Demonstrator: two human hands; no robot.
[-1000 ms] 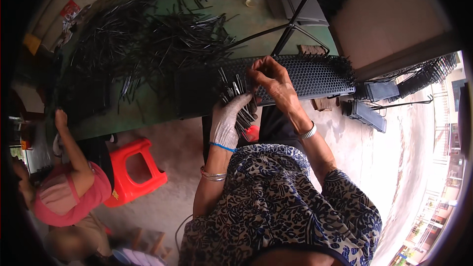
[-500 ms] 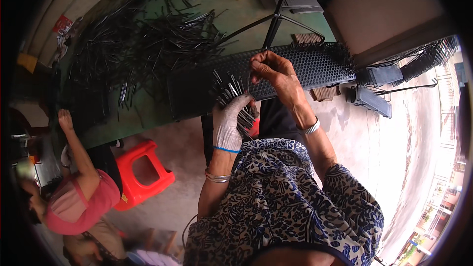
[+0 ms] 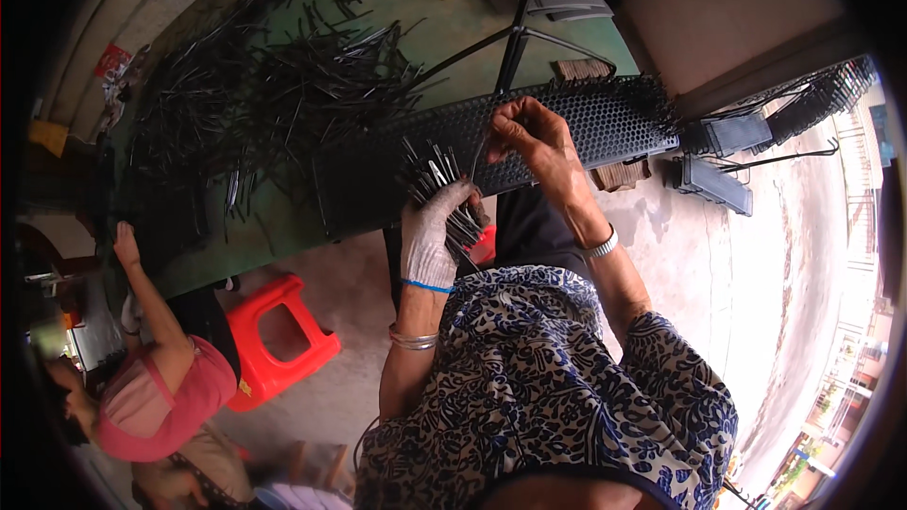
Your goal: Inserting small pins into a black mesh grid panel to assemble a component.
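One black-strip bundle (image 3: 437,171): left hand (image 3: 432,234) grip clasps it, likely for easy reach
Right hand (image 3: 540,139): bundle's two o'clock, grip unclear

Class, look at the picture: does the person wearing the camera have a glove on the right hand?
No, the right hand is bare, while the left hand wears a whitish glove.
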